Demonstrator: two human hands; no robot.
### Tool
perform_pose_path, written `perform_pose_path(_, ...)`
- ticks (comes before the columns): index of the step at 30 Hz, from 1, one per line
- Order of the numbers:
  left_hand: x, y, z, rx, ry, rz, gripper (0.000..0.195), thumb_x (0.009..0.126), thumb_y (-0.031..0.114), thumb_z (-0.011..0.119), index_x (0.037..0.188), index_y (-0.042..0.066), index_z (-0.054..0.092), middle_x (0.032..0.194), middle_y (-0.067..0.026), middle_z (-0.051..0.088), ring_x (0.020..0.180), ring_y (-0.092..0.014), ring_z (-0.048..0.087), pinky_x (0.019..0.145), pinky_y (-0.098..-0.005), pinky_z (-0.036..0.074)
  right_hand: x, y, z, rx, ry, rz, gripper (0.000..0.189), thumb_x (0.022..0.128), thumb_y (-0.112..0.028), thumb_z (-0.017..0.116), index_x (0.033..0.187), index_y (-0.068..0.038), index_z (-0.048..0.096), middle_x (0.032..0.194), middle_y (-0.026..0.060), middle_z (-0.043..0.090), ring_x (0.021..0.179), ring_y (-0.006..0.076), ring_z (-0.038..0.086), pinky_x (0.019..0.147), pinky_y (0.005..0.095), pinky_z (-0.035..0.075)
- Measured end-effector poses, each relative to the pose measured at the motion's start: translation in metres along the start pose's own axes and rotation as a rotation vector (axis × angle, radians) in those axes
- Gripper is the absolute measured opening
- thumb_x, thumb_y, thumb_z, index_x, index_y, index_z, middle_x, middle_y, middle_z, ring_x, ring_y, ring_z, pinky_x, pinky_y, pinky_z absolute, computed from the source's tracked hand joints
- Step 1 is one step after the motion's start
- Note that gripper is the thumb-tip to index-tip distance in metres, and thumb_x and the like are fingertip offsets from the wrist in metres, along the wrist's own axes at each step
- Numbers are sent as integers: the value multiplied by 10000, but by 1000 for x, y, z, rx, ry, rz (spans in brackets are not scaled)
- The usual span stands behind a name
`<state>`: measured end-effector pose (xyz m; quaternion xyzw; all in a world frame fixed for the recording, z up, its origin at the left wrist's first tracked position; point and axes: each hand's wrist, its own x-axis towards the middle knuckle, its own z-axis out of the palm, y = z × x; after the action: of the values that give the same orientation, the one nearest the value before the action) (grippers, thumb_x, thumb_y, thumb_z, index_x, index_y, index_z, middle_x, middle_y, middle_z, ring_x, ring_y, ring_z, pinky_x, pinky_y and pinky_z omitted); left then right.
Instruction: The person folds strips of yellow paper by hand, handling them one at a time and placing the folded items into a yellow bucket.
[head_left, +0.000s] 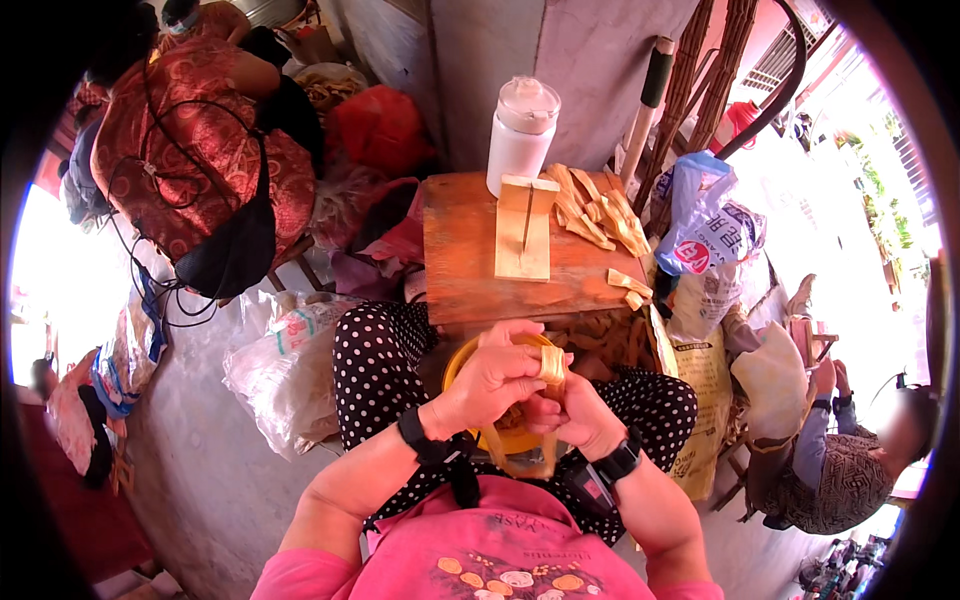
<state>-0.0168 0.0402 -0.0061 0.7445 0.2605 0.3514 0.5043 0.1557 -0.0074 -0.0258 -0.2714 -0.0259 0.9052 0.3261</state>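
Observation:
A strip of flat, yellowish material (553, 365), looking like dried plant or bean-curd sheet, is folded between my two hands above the lap. My left hand (491, 379) pinches the fold from the left with thumb and fingers. Around its lower part my right hand (577, 416) is closed, and a loose length hangs in a loop beneath. Below the hands is a yellow basin (459, 360) with pieces of similar material, partly hidden by them. On the wooden board (461, 247) ahead stand a small wooden stand with a thin upright spike (523, 247) and several folded strips (600, 210).
A white lidded bottle (521, 139) stands at the board's back edge. Plastic bags lie left (300, 367) and right (701, 232). A person in red patterned clothing (202, 150) sits at upper left, another person (832, 472) at right. A wooden-handled tool (641, 120) leans behind the board.

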Motion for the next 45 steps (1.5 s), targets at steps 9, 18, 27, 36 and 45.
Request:
perform_pose_path(9,-3,7,8,347,259,53,235,811,14,562,995,120,663,1049,-24,658,1148,-301,481,987,-419,299,25,7,4,9,272,-520,191,946,-220,486,1047,-94,588,815,-23,598,578,54,480,511,184,392)
perform_pose_path(18,5,1,14,150,342,-62,149,835,-26,539,941,17,635,809,-115,630,732,-265,621,643,-285,479,6,14,-2,-704,494,-908,170,940,-105,508,1066,-29,595,893,6,618,708,34,518,591,148,414)
perform_pose_path(27,12,8,10,82,235,-28,124,812,58,636,933,31,647,791,-107,630,763,-260,614,681,-293,480,-24,-18,7,-616,310,-676,90,896,-114,575,898,-25,589,716,22,599,540,36,458,487,163,353)
perform_pose_path(36,21,11,4,-16,66,-13,90,802,12,632,888,24,609,809,-72,613,756,-216,601,693,-284,478,-19,-38,8,-1141,379,-542,108,878,-84,604,845,-32,516,741,-36,508,659,42,470,579,181,394)
perform_pose_path(45,8,-8,-21,-668,325,-400,131,821,-64,578,826,37,495,861,-48,601,683,-83,586,579,-187,463,-28,-44,7,-789,453,-656,148,911,-117,561,996,0,529,793,-25,516,700,53,466,620,191,404)
